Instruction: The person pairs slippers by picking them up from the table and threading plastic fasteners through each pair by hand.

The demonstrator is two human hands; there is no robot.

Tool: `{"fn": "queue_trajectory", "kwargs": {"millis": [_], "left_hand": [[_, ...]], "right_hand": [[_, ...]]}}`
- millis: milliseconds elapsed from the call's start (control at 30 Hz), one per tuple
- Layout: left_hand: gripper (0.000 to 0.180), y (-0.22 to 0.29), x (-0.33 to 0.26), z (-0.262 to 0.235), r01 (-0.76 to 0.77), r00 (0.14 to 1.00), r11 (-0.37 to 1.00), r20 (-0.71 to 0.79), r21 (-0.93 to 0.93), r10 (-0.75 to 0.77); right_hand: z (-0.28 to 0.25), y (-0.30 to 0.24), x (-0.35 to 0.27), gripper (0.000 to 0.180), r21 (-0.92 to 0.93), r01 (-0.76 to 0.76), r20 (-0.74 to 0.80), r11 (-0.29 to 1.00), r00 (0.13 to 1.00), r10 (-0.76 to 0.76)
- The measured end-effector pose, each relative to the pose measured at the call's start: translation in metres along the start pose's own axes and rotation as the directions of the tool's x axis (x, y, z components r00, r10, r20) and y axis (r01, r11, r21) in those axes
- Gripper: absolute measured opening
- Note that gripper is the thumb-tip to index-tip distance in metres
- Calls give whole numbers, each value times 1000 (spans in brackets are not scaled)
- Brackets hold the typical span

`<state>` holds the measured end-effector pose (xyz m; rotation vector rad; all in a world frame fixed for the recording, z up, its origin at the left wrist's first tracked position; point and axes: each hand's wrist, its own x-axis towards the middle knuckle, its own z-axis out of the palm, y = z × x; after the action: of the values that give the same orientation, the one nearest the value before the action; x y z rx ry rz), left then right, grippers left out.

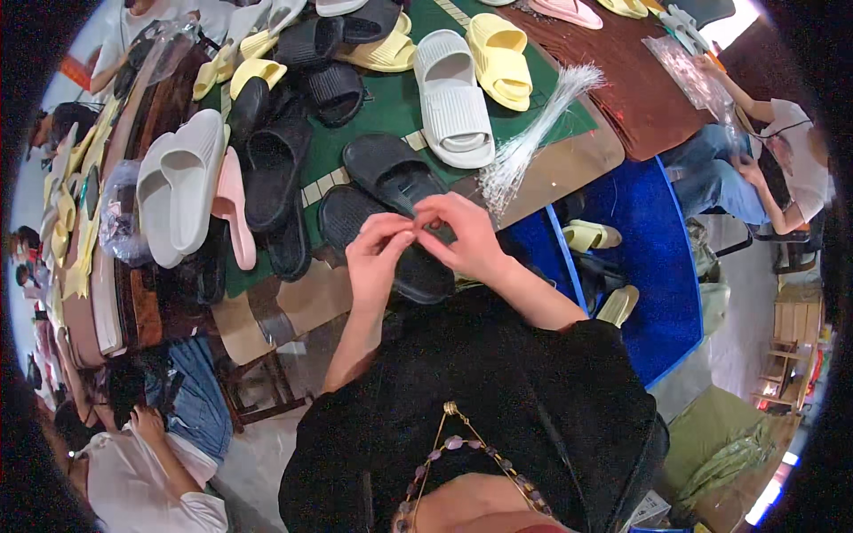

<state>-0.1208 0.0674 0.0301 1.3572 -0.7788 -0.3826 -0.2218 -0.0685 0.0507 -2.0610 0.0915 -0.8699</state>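
My left hand (379,253) and my right hand (464,233) meet fingertip to fingertip above a pair of black slide slippers. Both hands are closed in a pinch, and whatever lies between the fingers is too small to make out. One black slipper (378,164) shows its strap just beyond my hands. The other black slipper (342,216) lies nearer to me, partly covered by my hands. To the right of the pair rests a bundle of thin white plastic strands (524,151).
Grey slippers (455,111) and yellow slippers (499,58) lie farther back on the green mat (391,111). More grey, pink and black slippers crowd the left side. A blue bin (662,266) with slippers in it stands at the right. Other people sit on both sides.
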Motion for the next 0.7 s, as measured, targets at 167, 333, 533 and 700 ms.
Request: {"fn": "queue_trajectory", "kwargs": {"millis": [167,333,533,700], "left_hand": [[5,2,-6,-17,4,982,999,-186,-50,-13],[1,3,0,-47,53,971,998,-236,46,-41],[11,0,4,-69,127,949,948,-313,290,-31],[23,-17,11,-85,259,939,719,-342,645,-32]], "right_hand": [[0,0,3,16,-138,151,109,979,985,-136],[-1,-2,-3,8,-181,58,157,982,987,-30],[5,9,-23,14,-295,-158,195,942,955,222],[12,6,-24,15,-331,-183,227,926,937,267]]}}
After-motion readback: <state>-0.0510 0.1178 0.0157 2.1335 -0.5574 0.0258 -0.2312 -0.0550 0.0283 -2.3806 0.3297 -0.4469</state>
